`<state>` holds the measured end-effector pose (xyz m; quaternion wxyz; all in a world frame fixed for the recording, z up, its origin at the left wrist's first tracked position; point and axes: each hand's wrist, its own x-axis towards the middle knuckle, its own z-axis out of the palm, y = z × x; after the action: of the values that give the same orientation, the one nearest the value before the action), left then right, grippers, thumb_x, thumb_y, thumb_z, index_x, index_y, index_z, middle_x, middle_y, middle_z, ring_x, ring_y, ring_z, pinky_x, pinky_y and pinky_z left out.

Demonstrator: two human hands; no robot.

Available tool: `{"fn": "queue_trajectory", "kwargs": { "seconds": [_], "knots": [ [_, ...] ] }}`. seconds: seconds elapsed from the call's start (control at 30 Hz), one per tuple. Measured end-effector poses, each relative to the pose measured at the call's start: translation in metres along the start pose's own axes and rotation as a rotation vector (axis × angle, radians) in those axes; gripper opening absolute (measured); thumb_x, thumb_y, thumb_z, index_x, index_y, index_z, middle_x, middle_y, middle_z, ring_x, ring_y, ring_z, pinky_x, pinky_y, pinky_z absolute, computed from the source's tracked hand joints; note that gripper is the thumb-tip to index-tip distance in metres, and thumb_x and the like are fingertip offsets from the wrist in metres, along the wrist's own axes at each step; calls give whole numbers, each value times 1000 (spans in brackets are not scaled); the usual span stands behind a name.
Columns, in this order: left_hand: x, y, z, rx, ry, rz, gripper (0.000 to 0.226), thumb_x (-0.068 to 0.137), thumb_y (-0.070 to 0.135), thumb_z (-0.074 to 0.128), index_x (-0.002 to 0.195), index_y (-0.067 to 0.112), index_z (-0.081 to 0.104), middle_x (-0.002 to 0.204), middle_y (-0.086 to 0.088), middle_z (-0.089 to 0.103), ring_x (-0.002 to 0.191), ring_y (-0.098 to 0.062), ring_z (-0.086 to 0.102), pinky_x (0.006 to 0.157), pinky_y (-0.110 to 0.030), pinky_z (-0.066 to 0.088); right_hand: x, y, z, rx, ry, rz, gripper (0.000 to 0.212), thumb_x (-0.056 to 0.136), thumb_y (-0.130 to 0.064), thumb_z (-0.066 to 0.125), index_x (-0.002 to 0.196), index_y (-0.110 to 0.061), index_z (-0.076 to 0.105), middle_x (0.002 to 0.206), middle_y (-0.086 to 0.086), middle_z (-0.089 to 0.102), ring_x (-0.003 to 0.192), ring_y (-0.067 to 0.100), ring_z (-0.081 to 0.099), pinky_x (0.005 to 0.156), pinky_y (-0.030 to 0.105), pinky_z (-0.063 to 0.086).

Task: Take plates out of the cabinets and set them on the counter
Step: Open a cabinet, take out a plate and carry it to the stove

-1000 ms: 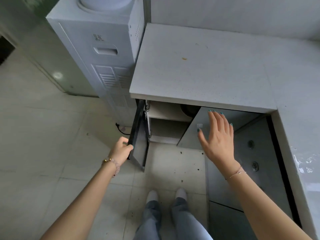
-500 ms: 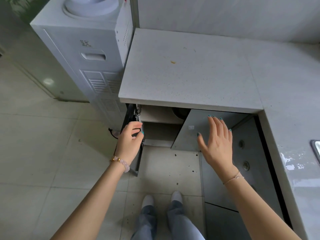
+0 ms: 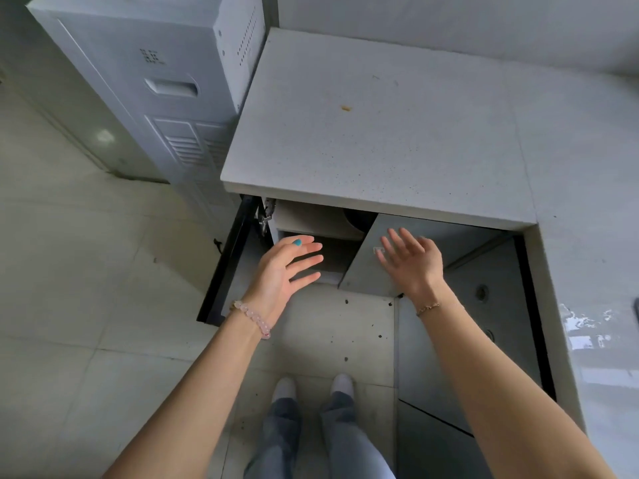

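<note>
The cabinet (image 3: 311,223) under the grey counter (image 3: 373,133) stands open, with its left door (image 3: 221,271) swung wide and its right door (image 3: 373,271) half open. My left hand (image 3: 283,271) hovers in front of the opening, fingers spread and empty. My right hand (image 3: 411,261) is open too, fingers spread against the face of the right door. A pale shelf shows inside the cabinet, with a dark round object (image 3: 356,217) at its back. No plate can be made out.
A tall grey water dispenser (image 3: 166,91) stands left of the counter. A second cabinet run (image 3: 484,305) with round pulls meets the first at a right angle on the right. My feet (image 3: 311,385) are on the tiled floor.
My left hand let go of the left door's edge and moved right to the cabinet opening. My right hand stayed at the right door. The view dipped closer.
</note>
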<state>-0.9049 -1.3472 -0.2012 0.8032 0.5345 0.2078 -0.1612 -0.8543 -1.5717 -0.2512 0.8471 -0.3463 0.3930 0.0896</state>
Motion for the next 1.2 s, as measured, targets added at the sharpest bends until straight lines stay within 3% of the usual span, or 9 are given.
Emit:
{"fn": "queue_trajectory", "kwargs": {
  "seconds": [0.3, 0.5, 0.83, 1.03, 1.1, 1.2],
  "knots": [
    [5, -13, -9, 12, 53, -17, 21, 96, 21, 45, 108, 14, 62, 111, -6, 68, 105, -21, 65, 88, -40, 53, 37, -9, 18, 330, -17, 45, 57, 100, -46, 18, 123, -7, 52, 126, 14, 59, 120, 29, 54, 94, 46, 45],
    [0, -14, -15, -21, 80, -13, 22, 96, 20, 45, 109, 13, 61, 111, -7, 68, 104, -21, 65, 86, -39, 53, 43, -13, 26, 424, -56, 21, 59, 101, -45, 17, 137, -6, 41, 139, 14, 50, 127, 30, 49, 103, 46, 40],
    [-7, -10, -14, 3, 50, -22, 21, 96, 21, 45, 103, 16, 64, 108, -5, 70, 103, -21, 66, 87, -40, 53, 17, 6, -4, 371, -2, 33, 57, 100, -45, 19, 127, -5, 51, 140, 12, 49, 127, 25, 48, 82, 36, 49],
    [-14, -4, -14, 67, -6, -18, 22, 97, 23, 44, 105, 16, 63, 109, -4, 69, 104, -20, 65, 88, -40, 53, -1, 3, -33, 194, 50, 37, 55, 100, -41, 25, 137, -4, 42, 144, 13, 43, 130, 25, 45, 99, 24, 37],
    [-16, -3, -15, 81, -12, -26, 22, 97, 23, 43, 105, 16, 63, 110, -5, 68, 104, -21, 65, 89, -41, 52, -7, 2, -41, 92, 75, 24, 53, 100, -40, 27, 134, -5, 45, 129, 13, 55, 114, 25, 57, 88, 23, 43],
    [-18, -4, -14, 104, -30, -36, 22, 97, 23, 44, 104, 16, 63, 111, -6, 68, 104, -21, 65, 88, -41, 52, -17, 0, -50, -19, 142, 13, 44, 98, -42, 30, 100, -8, 56, 86, 6, 57, 73, 17, 57, 64, 23, 41]
  ]
}}
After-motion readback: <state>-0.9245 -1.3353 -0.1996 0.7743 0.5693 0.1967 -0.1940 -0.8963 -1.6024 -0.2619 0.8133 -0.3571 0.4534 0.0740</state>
